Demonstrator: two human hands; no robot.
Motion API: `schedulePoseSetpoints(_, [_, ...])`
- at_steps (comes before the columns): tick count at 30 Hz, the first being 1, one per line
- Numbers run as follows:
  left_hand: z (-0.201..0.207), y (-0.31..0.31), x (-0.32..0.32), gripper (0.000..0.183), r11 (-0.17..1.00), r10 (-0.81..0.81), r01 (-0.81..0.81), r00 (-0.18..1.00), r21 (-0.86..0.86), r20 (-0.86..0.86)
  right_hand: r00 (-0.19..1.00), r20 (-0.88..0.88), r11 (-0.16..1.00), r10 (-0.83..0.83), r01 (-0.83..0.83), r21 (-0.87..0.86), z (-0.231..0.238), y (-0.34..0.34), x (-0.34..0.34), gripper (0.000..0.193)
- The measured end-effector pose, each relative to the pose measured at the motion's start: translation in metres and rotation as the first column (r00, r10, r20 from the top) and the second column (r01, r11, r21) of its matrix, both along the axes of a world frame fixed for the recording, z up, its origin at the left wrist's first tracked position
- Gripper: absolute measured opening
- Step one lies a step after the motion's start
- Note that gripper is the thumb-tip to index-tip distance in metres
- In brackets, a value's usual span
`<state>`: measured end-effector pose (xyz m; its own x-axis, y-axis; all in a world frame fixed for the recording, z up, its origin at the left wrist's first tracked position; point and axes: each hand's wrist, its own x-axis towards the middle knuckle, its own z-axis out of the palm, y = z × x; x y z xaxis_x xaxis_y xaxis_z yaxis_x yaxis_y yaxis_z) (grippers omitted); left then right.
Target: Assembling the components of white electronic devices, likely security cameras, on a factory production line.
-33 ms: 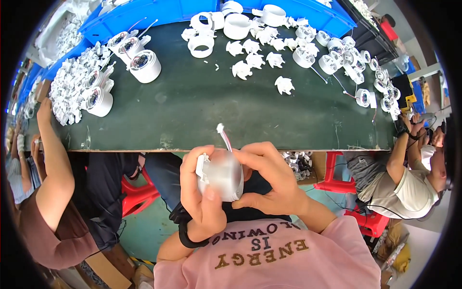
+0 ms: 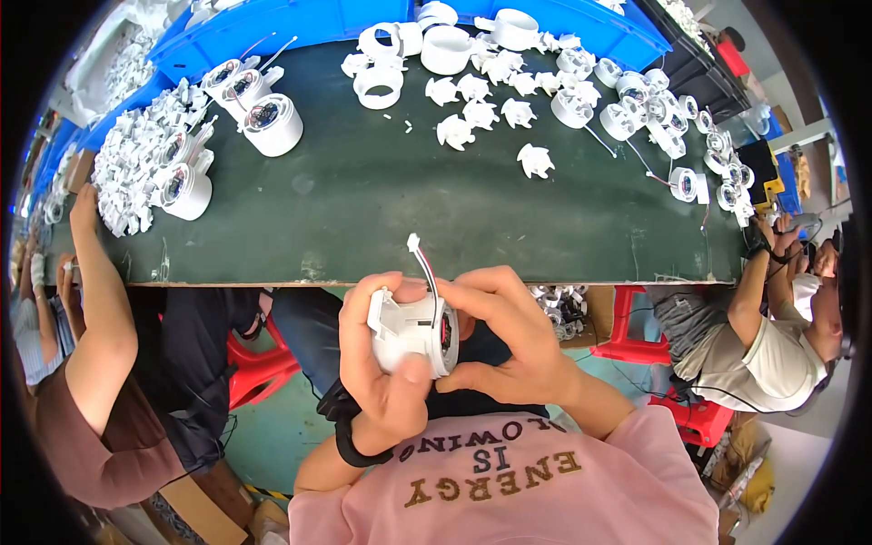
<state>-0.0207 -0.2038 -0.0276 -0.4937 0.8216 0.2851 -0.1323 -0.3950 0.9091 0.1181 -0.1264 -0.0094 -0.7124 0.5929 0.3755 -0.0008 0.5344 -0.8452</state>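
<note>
Just off the table's near edge, my two hands hold a white cylindrical plastic housing (image 2: 409,338) tipped on its side. My left hand (image 2: 386,368) is closed round its left part, thumb along the near side. My right hand (image 2: 518,341) grips the right end between thumb and fingers. That end is open and shows a dark round part with some red inside. From the top rises a thin cable (image 2: 425,263) of dark, red and white wires, tipped with a small white connector (image 2: 413,242). What lies under my fingers is hidden.
Several white bladed wheels (image 2: 480,113) and rings (image 2: 378,88) lie on the dark green table (image 2: 381,209). A heap of small white parts (image 2: 136,168) and housings (image 2: 272,125) sit left; wired round units (image 2: 636,109) right. Blue bins (image 2: 282,32) line the back. Co-workers sit on both sides.
The housing has turned in my hands: its blurred surface is now sharp, and the open end with the dark part and a slot show. The cable has shifted slightly left.
</note>
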Motion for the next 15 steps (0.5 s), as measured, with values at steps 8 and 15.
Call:
schedulePoseSetpoints(8, [0.009,0.023,-0.010,0.063,0.994,0.028,-0.081,0.840,-0.074,-0.542,0.977,0.003,0.974,-0.215,0.214,0.069,-0.001,-0.004,-0.002,0.059])
schedulePoseSetpoints(15, [0.018,0.036,-0.054,0.050,0.962,-0.121,0.055,0.964,-0.267,-0.235,0.973,0.129,0.959,-0.190,0.156,0.238,0.011,0.030,0.009,0.061])
